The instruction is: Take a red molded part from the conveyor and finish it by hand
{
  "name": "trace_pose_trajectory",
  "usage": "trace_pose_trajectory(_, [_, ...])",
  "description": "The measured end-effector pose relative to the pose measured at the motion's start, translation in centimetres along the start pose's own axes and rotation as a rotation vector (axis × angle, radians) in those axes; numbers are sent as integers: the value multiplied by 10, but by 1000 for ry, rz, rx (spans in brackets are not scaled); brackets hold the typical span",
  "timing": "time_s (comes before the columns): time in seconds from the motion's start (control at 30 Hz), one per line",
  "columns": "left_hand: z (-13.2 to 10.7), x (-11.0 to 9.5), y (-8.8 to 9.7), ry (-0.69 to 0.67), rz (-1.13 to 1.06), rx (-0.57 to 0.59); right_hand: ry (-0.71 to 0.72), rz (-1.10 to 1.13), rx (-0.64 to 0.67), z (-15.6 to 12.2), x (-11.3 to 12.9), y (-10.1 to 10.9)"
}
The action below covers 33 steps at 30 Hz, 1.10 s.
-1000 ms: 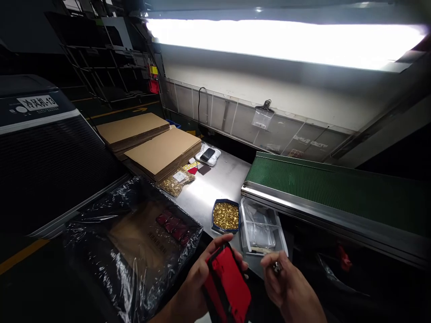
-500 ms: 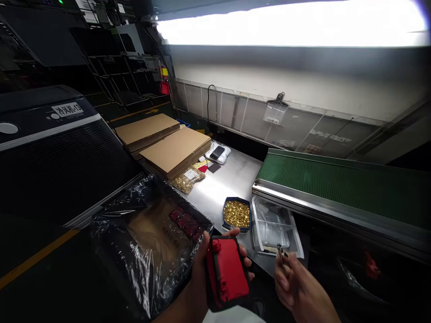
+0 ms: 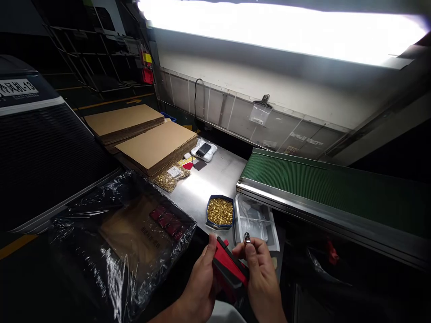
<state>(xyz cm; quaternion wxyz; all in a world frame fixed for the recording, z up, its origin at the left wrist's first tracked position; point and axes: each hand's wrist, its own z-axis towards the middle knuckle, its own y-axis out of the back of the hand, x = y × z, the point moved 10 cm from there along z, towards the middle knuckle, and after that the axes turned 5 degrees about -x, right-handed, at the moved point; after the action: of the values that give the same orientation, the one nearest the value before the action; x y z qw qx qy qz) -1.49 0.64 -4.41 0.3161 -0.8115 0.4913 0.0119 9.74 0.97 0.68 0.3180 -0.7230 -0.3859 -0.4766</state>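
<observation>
My left hand [image 3: 202,280] is wrapped round a red and black plastic case [image 3: 229,264], which is tilted on edge near my lap. Thumb and finger of my right hand [image 3: 264,280] pinch a small shiny metal piece [image 3: 248,238] just right of the case. Whether the right hand touches the case I cannot tell. Beyond both hands, a blue tray [image 3: 208,220] is filled with small gold-coloured metal pieces [image 3: 220,211]. Beside it stands a white divided bin [image 3: 275,240] holding clear plastic bags.
A green conveyor belt [image 3: 296,179] runs off to the right. Left, a box lined with black plastic [image 3: 84,251] holds dark red parts [image 3: 166,221]. Cardboard stacks [image 3: 158,146], a bag of gold pieces [image 3: 170,177] and a phone [image 3: 204,150] lie on the metal table [image 3: 222,168].
My right hand has come left with the metal piece, close to the case. The case has turned from face-up to edge-on in my left hand. The view has swung right.
</observation>
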Motion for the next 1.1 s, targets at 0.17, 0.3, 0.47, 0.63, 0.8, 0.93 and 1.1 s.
trace_pose_trajectory(0.17, [5,-4,9,-56,58,-39,-46,-20,22,3,-7,5])
trace_pose_trajectory(0.3, [11,-19,15,-149,97,-27,-112,68,11,8,-18,10])
trace_pose_trajectory(0.47, [-1,-55,17,-452,241,-45,-339,315,-15,11,-33,8])
trace_pose_trajectory(0.63, [-7,-45,-6,-369,-50,123,-328,258,-30,8,-41,7])
trace_pose_trajectory(0.8, [-9,-22,-39,-20,-327,372,-265,152,-81,15,-41,18])
trace_pose_trajectory(0.93, [-9,-26,-28,-13,-287,254,-32,-136,-141,23,1,40])
trace_pose_trajectory(1.1, [-8,-27,-25,-12,-255,222,125,-454,206,1,39,4])
